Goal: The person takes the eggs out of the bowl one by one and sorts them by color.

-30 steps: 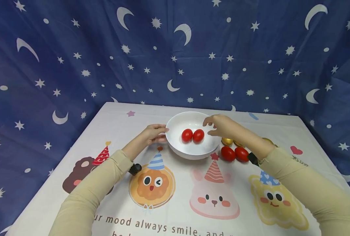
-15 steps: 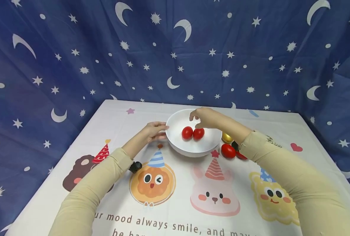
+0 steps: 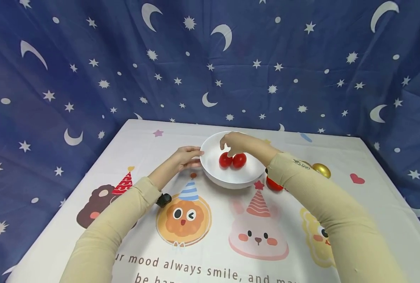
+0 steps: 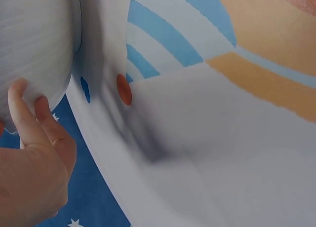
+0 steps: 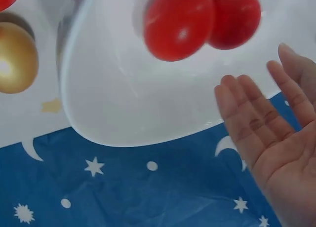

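A white bowl (image 3: 214,173) holds two shiny red eggs, the left red egg (image 3: 224,161) touching the right red egg (image 3: 240,160). My left hand (image 3: 186,156) grips the bowl at its left side, thumb at the rim and fingers against the outer wall; the left wrist view shows those fingers (image 4: 23,111) on the bowl's curved side. Above the bowl, my right hand (image 3: 235,142) reaches in from the right with nothing in it. Its fingers (image 5: 256,113) are spread and slightly bent, with the thumb apart, close to the red eggs, in the right wrist view.
Right of the bowl, another red egg (image 3: 274,184) lies partly behind my right sleeve. A gold egg (image 3: 321,170) lies farther right on the white printed tablecloth (image 3: 196,259). A blue star-and-moon curtain (image 3: 181,47) hangs behind the table.
My right hand has moved left across the bowl, from its right side to over the left red egg. The right sleeve now covers more of the eggs outside. My left hand stays on the bowl.
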Demonstrator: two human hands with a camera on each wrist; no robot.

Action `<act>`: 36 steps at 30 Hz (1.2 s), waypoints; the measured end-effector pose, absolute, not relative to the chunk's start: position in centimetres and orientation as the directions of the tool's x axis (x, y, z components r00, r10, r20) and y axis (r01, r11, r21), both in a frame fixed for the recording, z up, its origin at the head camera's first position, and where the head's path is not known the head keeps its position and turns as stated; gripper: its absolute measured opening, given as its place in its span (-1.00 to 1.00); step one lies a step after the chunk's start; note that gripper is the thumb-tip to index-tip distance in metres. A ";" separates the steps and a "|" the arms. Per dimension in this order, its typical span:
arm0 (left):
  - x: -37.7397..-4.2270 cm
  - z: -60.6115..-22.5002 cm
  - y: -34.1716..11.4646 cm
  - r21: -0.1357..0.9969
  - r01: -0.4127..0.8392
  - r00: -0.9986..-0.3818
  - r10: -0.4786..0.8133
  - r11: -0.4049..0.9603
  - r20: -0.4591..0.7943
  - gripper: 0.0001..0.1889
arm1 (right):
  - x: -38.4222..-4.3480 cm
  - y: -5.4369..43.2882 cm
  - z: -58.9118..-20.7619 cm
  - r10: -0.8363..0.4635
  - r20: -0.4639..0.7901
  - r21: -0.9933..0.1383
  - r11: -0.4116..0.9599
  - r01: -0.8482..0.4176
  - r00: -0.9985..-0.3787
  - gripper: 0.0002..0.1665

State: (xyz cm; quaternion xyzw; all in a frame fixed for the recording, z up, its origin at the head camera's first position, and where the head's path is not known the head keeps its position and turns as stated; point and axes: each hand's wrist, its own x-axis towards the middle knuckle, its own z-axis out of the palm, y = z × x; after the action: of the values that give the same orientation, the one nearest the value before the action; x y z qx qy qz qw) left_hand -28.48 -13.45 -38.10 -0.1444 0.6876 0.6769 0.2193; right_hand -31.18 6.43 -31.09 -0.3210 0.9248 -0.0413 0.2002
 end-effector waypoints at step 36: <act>-28.5 -38.0 -13.6 0.858 -0.512 -0.853 0.100 0.034 -0.513 -0.49 | -32.7 4.1 -33.9 -0.575 -0.569 -0.056 0.741 -0.669 -0.588 -0.62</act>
State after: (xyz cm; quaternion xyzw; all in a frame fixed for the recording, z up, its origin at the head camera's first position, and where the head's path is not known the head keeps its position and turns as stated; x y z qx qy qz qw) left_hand -28.54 -13.59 -37.99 -0.1510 0.6827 0.6785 0.2254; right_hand -32.69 4.06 -33.91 -0.3506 0.8874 0.0820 0.2880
